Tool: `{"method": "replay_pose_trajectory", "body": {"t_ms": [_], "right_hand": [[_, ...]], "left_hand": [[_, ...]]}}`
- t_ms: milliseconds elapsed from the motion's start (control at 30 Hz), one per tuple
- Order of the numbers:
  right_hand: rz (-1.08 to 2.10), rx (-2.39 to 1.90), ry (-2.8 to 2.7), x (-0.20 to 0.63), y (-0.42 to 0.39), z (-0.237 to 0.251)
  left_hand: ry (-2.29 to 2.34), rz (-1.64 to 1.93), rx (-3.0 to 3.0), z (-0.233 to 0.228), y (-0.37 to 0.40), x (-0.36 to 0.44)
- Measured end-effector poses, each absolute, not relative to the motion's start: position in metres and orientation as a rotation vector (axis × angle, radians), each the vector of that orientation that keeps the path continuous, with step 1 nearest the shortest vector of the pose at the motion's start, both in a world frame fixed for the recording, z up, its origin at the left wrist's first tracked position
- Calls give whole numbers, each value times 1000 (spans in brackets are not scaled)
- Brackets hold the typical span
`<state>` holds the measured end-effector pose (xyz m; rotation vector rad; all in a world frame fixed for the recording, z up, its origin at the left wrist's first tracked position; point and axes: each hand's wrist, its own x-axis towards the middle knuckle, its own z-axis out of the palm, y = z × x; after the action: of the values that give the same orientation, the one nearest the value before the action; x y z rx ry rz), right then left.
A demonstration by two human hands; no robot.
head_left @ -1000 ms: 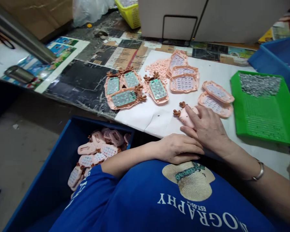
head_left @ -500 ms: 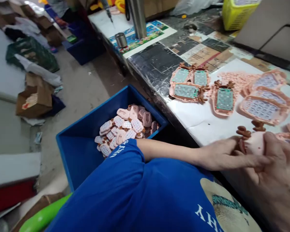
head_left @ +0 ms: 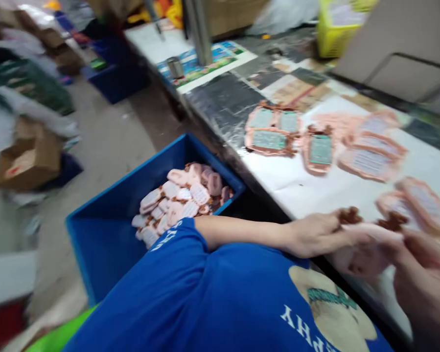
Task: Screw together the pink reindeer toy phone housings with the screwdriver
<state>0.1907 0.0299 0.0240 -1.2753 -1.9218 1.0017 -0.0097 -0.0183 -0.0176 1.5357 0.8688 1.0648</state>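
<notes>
Between my two hands, near the table's front edge, is a pink toy phone shell (head_left: 366,256) with brown antlers. My left hand (head_left: 315,235) grips its left side, thumb along the upper edge. Fingers of my right hand (head_left: 425,274) close on its right side; motion blurs them. Beyond my hands lie open pink shell halves with green circuit boards (head_left: 320,149) and others with pale keypads (head_left: 372,161). Two more keypad halves (head_left: 423,203) lie just past my right hand.
A blue bin (head_left: 122,188) holding a heap of pink toy phones (head_left: 175,195) stands left of the table. Small pink parts (head_left: 337,124) are piled behind the shells. A yellow basket (head_left: 330,39) and a metal post (head_left: 198,34) stand farther back.
The toy phone shell has turned and tipped in my hands, its antlers now along the upper edge. My head view has shifted to the right.
</notes>
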Motion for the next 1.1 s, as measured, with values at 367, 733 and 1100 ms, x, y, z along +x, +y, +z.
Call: {"method": "replay_pose_trajectory", "body": {"t_ms": [367, 733, 1100], "right_hand": [[1099, -1059, -1886, 197, 7, 29], [689, -853, -2013, 213, -5, 24], [503, -914, -2070, 211, -5, 18]], "left_hand": [[1018, 991, 1660, 1, -29, -9], [814, 1275, 2064, 2, -21, -7], [809, 1552, 1213, -40, -2, -8]]}}
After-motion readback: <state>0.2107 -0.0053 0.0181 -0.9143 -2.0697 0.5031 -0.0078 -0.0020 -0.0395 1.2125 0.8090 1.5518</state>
